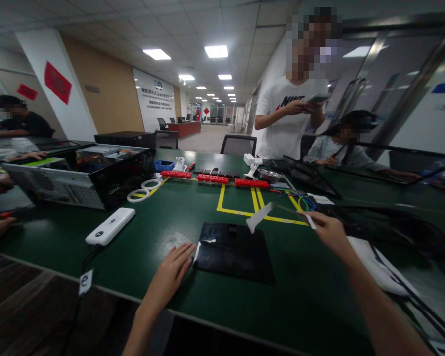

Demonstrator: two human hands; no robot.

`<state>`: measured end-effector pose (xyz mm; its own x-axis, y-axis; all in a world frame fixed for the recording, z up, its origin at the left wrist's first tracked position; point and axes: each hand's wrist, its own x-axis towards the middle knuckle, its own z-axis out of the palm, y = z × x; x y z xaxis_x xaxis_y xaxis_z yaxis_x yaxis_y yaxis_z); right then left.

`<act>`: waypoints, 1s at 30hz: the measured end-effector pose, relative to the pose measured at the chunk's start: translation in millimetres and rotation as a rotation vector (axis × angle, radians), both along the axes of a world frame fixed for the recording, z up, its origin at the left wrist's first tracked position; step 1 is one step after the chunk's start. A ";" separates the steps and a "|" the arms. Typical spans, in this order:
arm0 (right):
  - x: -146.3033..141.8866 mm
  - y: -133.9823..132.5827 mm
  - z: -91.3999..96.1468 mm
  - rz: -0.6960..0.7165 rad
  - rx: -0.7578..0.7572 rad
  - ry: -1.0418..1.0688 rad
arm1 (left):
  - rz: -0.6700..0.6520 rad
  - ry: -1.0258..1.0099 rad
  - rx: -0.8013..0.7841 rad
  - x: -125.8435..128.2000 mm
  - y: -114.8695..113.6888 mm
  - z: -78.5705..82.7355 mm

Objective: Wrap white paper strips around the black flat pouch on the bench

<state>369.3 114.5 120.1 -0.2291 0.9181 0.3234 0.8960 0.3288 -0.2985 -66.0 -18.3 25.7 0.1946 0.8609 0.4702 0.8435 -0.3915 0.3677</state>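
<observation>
A flat black rectangular panel (237, 254) lies on the green table in front of me, with white strip residue along its left edge. My left hand (176, 267) rests flat with fingers stretched out, its fingertips at that left edge. To the right and above the panel, my right hand (328, 230) is closed in a pinch on one end of a thin strip of tape (260, 217). The strip bends through the air to the left, and its whitish loose end hangs over the panel's far right part.
An open computer case (70, 173) stands at left, near a white power bank (111, 226) with a cable. Tape rings (138, 196), red racks (212, 179) and coloured wires (304, 200) lie farther back. Another white device (378, 264) is at right. Co-workers are around the table.
</observation>
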 end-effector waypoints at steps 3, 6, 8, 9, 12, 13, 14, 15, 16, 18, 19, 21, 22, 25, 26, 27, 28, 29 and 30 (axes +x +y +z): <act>-46.4 -10.6 -11.1 0.277 0.075 0.207 | 0.013 -0.074 0.071 -1.2 -0.1 -0.1; -91.0 -27.4 -26.8 0.461 0.057 0.150 | 0.015 -0.103 0.098 -1.1 -0.8 0.7; -114.7 -39.2 -36.6 0.523 0.058 0.084 | 0.013 -0.104 0.098 0.7 -1.7 1.8; -124.0 -44.4 -40.6 0.549 0.073 0.021 | 0.009 -0.099 0.093 2.6 -2.2 2.6; -141.7 -56.1 -48.5 0.585 0.154 -0.211 | -0.023 -0.053 0.074 14.0 -4.2 6.1; -144.7 -58.7 -50.0 0.586 0.189 -0.280 | -0.038 -0.026 0.070 19.8 -5.1 7.4; -146.7 -61.0 -51.0 0.587 0.225 -0.341 | -0.053 0.006 0.066 26.5 -5.9 8.7; -148.1 -63.0 -51.8 0.589 0.260 -0.393 | -0.072 0.043 0.062 33.8 -6.7 10.0; -149.2 -65.1 -52.3 0.591 0.292 -0.435 | -0.093 0.081 0.054 41.5 -7.5 11.1; -151.3 -69.3 -53.0 0.588 0.346 -0.491 | -0.106 0.143 0.045 56.9 -8.8 12.7; -152.6 -71.5 -53.2 0.584 0.366 -0.511 | -0.110 0.173 0.036 64.1 -9.1 13.1; -156.0 -75.9 -53.6 0.574 0.399 -0.541 | -0.109 0.220 0.015 75.9 -9.1 13.3; -157.9 -77.8 -53.8 0.570 0.412 -0.554 | -0.104 0.236 0.003 80.2 -8.8 13.2; -162.9 -81.0 -55.3 0.565 0.439 -0.564 | -0.086 0.256 -0.033 86.8 -6.6 12.3; -164.0 -81.0 -56.1 0.571 0.441 -0.562 | -0.081 0.257 -0.047 87.2 -5.7 12.2; -164.7 -80.7 -57.2 0.578 0.438 -0.557 | -0.079 0.258 -0.061 87.0 -4.9 12.1; -165.1 -80.0 -58.5 0.585 0.429 -0.551 | -0.077 0.258 -0.077 86.4 -4.2 12.2; -165.1 -79.2 -60.0 0.593 0.413 -0.545 | -0.076 0.258 -0.091 85.5 -3.7 12.3; -164.9 -78.4 -61.7 0.602 0.391 -0.537 | -0.075 0.258 -0.104 84.5 -3.4 12.6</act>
<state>204.4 36.2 58.4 -0.8468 0.4403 0.2985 0.5258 0.7782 0.3436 18.5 -21.7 38.4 0.3615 0.8805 0.3066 0.8843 -0.4280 0.1866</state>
